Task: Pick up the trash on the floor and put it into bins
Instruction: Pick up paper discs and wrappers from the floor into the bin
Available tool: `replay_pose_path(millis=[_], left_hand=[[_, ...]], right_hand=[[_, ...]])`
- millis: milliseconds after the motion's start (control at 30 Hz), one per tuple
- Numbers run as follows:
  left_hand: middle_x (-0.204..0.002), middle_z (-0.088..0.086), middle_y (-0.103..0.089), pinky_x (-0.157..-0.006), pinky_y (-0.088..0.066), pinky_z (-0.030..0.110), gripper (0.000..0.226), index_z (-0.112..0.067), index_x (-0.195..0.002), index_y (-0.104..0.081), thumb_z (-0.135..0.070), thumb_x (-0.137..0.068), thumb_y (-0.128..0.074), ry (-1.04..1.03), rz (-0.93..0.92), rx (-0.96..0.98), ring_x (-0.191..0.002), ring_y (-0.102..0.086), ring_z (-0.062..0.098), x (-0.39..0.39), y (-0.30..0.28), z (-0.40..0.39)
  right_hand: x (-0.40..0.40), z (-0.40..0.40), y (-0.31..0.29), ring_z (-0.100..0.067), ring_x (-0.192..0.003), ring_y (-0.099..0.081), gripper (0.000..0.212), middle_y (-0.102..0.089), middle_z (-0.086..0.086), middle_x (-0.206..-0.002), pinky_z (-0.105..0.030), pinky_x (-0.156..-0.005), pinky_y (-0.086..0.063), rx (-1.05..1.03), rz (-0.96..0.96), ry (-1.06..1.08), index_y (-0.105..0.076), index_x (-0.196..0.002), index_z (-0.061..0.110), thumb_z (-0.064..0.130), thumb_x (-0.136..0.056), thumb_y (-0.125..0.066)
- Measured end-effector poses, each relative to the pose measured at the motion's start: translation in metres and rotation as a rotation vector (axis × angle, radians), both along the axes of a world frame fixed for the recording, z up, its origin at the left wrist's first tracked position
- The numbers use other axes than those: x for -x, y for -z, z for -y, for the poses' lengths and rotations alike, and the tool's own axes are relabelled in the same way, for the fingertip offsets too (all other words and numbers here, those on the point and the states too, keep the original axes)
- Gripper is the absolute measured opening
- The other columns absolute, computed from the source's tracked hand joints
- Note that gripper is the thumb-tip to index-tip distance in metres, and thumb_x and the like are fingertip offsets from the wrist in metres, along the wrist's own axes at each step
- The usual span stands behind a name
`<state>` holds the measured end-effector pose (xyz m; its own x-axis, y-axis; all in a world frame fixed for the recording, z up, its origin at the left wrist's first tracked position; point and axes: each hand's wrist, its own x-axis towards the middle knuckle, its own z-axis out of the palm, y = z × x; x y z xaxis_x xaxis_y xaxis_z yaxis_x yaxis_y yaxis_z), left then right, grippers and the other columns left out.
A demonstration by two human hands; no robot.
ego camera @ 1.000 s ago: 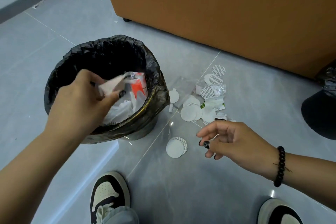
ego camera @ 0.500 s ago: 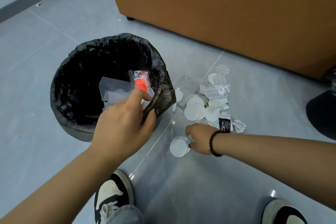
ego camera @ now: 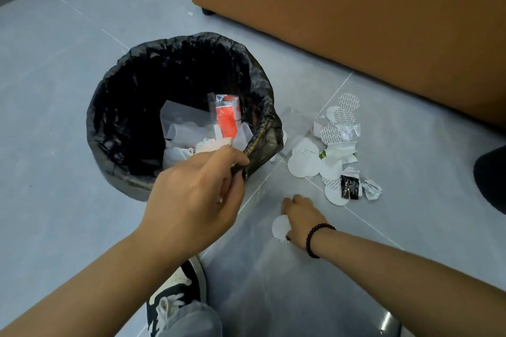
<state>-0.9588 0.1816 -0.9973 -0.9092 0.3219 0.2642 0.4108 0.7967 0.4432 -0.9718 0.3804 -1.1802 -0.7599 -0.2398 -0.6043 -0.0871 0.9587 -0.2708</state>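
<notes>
**binwatcher:** so where's everything at? The bin [ego camera: 175, 107] with the black liner sits on the grey tile floor [ego camera: 68, 90], already holding clear plastic and an orange-and-white wrapper [ego camera: 227, 120].

**tile_guy:** left hand [ego camera: 197, 194] is pinching the liner at the near rim, fingers closed on the plastic edge. Right hand [ego camera: 301, 221], the one with the dark bead bracelet [ego camera: 315, 238], is down on the floor, fingers pressed on a lone white round disc [ego camera: 279, 226]. Can't tell if it's actually gripped or just touched.

**binwatcher:** and the rest of the trash?

**tile_guy:** the pile [ego camera: 331, 150] is just right of the bin: more white discs, some with dotted print, crumpled clear film, a small black packet [ego camera: 350, 187]. Brown cabinet [ego camera: 356, 22] behind it. Black-and-white sneaker [ego camera: 178, 293] at the bottom.
</notes>
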Motion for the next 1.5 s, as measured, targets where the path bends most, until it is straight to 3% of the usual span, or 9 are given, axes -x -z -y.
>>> replay_pose_path(millis=[100, 233, 400, 567, 767, 867, 1000, 1200, 1500], left_hand=[[-0.063, -0.014, -0.040, -0.042, -0.044, 0.035, 0.011, -0.014, -0.093, -0.065, -0.015, -0.084, -0.059, 0.036, -0.011, 0.007, -0.053, -0.044, 0.011, -0.002, 0.000, 0.000], [-0.066, -0.013, -0.052, -0.042, -0.046, 0.034, 0.014, -0.017, -0.096, -0.064, -0.023, -0.085, -0.057, 0.079, 0.012, 0.016, -0.052, -0.048, 0.009, -0.007, 0.002, -0.005], [-0.091, -0.022, -0.059, -0.057, -0.048, 0.022, 0.036, -0.037, -0.118, -0.048, -0.057, -0.088, -0.043, 0.077, 0.431, -0.127, -0.070, -0.060, 0.006, -0.010, -0.002, -0.026], [-0.081, 0.006, -0.070, -0.056, -0.047, 0.021, 0.007, -0.018, -0.094, -0.064, -0.024, -0.092, -0.061, 0.064, 0.722, -0.620, -0.060, -0.063, 0.013, -0.013, -0.008, -0.040], [-0.059, 0.005, -0.067, -0.046, -0.042, 0.012, 0.013, -0.001, -0.080, -0.060, -0.012, -0.088, -0.060, -0.190, 0.582, -0.892, -0.047, -0.058, 0.005, -0.001, -0.023, -0.031], [-0.055, 0.008, -0.065, -0.045, -0.042, 0.013, 0.014, 0.000, -0.079, -0.058, -0.005, -0.092, -0.056, -0.305, 0.562, -0.873, -0.045, -0.056, 0.009, 0.002, -0.018, -0.025], [-0.053, 0.014, -0.062, -0.043, -0.041, 0.015, 0.019, 0.004, -0.079, -0.055, -0.009, -0.093, -0.055, -0.335, 0.564, -0.852, -0.043, -0.054, 0.014, -0.003, -0.015, -0.026], [-0.050, 0.007, -0.063, -0.043, -0.044, 0.016, 0.023, -0.008, -0.071, -0.054, -0.025, -0.087, -0.059, -0.407, 0.383, -0.760, -0.041, -0.056, 0.011, 0.009, -0.022, -0.007], [-0.052, -0.007, -0.060, -0.058, -0.053, 0.044, 0.032, -0.024, -0.064, -0.052, -0.049, -0.082, -0.062, -0.459, 0.259, -0.148, -0.054, -0.060, 0.013, 0.030, 0.002, 0.020]], right_hand=[[0.011, -0.020, -0.029, -0.016, -0.095, -0.049, 0.021, -0.047, 0.002, -0.099, -0.021, -0.076, -0.037, 0.189, 0.042, 0.065, -0.056, -0.099, 0.019, 0.019, -0.082, -0.068], [0.019, -0.038, -0.105, -0.019, -0.090, -0.062, 0.019, -0.060, 0.000, -0.098, -0.026, -0.064, -0.055, 0.466, 0.165, 0.243, -0.061, -0.090, 0.021, 0.017, -0.078, -0.075], [0.010, -0.054, -0.192, -0.015, -0.079, -0.070, 0.027, -0.073, -0.005, -0.094, -0.027, -0.056, -0.055, 0.831, 0.238, 0.551, -0.063, -0.104, 0.015, 0.009, -0.079, -0.071], [-0.005, -0.050, -0.213, -0.019, -0.077, -0.070, 0.025, -0.074, -0.009, -0.092, -0.028, -0.056, -0.056, 1.027, 0.218, 0.693, -0.065, -0.106, 0.012, 0.012, -0.081, -0.066], [0.020, -0.037, -0.223, -0.015, -0.052, -0.059, 0.011, -0.069, -0.011, -0.075, -0.021, -0.042, -0.044, 0.994, -0.044, 0.679, -0.068, -0.096, 0.016, 0.014, -0.088, -0.061], [0.054, -0.018, -0.232, -0.016, -0.045, -0.053, 0.005, -0.064, -0.017, -0.067, -0.024, -0.041, -0.039, 0.982, -0.219, 0.558, -0.066, -0.091, 0.018, 0.018, -0.088, -0.062], [0.091, 0.027, -0.226, -0.007, -0.041, -0.058, 0.011, -0.062, 0.001, -0.063, -0.017, -0.038, -0.040, 0.841, -0.269, 0.370, -0.064, -0.092, 0.009, 0.018, -0.087, -0.063], [0.096, 0.034, -0.202, -0.008, -0.053, -0.063, 0.008, -0.065, 0.002, -0.080, -0.012, -0.042, -0.042, 0.822, -0.254, 0.450, -0.063, -0.089, 0.017, 0.010, -0.086, -0.061], [0.087, -0.053, -0.148, -0.013, -0.059, -0.066, 0.006, -0.064, -0.003, -0.084, -0.028, -0.053, -0.050, 0.631, -0.296, 0.670, -0.063, -0.089, 0.014, 0.009, -0.086, -0.060]])
